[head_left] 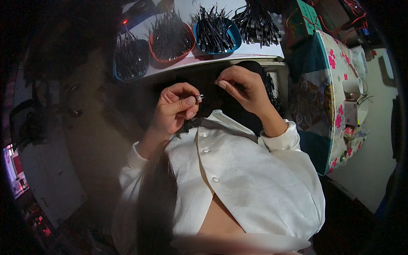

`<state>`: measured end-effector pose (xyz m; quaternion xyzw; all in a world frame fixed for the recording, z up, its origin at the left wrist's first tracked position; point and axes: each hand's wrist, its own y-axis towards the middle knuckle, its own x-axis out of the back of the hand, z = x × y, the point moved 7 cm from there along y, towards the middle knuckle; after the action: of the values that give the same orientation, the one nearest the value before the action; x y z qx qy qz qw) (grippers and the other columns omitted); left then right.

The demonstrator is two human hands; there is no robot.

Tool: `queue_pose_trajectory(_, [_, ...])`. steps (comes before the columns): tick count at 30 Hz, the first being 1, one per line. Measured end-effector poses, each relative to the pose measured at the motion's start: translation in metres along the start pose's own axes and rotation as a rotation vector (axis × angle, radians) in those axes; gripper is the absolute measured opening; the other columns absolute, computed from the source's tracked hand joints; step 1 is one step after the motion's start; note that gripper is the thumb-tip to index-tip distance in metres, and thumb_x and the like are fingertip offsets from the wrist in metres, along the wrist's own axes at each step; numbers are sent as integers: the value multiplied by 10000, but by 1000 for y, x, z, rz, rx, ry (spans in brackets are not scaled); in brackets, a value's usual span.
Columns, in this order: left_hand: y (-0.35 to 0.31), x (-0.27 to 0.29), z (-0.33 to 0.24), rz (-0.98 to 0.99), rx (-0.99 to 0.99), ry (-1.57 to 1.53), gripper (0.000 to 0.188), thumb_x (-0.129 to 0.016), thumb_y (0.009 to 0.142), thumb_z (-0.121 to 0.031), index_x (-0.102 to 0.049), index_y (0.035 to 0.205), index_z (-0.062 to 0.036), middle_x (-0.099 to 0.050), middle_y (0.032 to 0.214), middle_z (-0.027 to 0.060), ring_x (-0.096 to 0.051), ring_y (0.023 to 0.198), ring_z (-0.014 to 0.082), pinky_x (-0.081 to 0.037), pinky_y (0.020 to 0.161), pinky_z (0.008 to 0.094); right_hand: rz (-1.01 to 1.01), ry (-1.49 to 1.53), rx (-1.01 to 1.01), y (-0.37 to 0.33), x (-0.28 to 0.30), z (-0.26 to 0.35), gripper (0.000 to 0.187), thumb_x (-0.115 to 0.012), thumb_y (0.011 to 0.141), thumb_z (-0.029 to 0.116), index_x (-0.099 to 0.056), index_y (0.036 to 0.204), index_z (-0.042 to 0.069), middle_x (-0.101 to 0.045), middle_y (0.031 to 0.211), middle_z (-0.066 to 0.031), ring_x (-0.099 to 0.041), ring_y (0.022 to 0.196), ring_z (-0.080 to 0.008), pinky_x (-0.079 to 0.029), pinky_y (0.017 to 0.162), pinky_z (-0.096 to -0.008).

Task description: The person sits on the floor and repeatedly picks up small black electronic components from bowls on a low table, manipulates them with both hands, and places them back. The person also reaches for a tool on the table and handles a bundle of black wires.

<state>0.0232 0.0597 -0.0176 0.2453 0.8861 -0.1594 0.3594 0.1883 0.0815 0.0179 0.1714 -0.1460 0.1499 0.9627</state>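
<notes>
My left hand (175, 108) is closed in front of my chest, pinching a black cable between thumb and forefinger. Thin, light-tipped wire ends (199, 97) of the cable stick out past the fingertips, toward the right. Below the palm a dark part (187, 125) hangs down, seemingly of the same cable. To the right and a little higher, my right hand (244, 87) is raised with thumb and fingers drawn together. Whether anything small is between those fingertips cannot be made out. The two hands are apart.
A white table (267, 51) ahead carries several bundles of black cables, in a red tray (172, 58), a blue tray (233, 47) and a darker blue tray (127, 76), with a loose pile (259, 25) at right. A flower-patterned cloth (335, 106) covers a side table bearing a white cup (353, 86).
</notes>
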Motion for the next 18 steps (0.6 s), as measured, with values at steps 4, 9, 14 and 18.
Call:
queue_pose_trajectory(4, [-1, 1, 4, -11, 3, -40, 107, -618, 877, -28, -611, 970, 26, -575, 701, 46, -502, 547, 75, -331, 446, 168, -5, -241, 310, -9, -8, 31, 365, -768, 744, 122, -651, 1081, 50, -619, 1007, -111, -618, 870, -273, -525, 707, -338])
queue_pose_trajectory(9, [-1, 2, 7, -14, 37, -56, 95, -614, 878, -20, -622, 963, 22, -586, 721, 48, -515, 552, 84, -337, 448, 171, -66, -252, 479, -8, -12, 51, 275, -777, 703, 55, -674, 956, 28, -632, 899, -102, -622, 769, -230, -496, 633, -307])
queue_pose_trajectory(14, [-2, -1, 4, 0, 21, 10, 93, -603, 875, 7, -634, 961, 23, -597, 735, 51, -530, 564, 91, -347, 457, 172, -1, -170, 445, -7, -15, 50, 178, -743, 730, -10, -653, 882, 12, -624, 850, -86, -606, 730, -197, -481, 614, -284])
queue_pose_trajectory(18, [-2, -11, -9, 97, -114, 456, 102, -597, 860, 55, -654, 944, 44, -619, 763, 44, -542, 596, 79, -397, 501, 186, 258, 496, -255, -15, -32, 2, 105, -684, 837, 66, -624, 882, -8, -612, 803, -32, -584, 733, -122, -479, 626, -262])
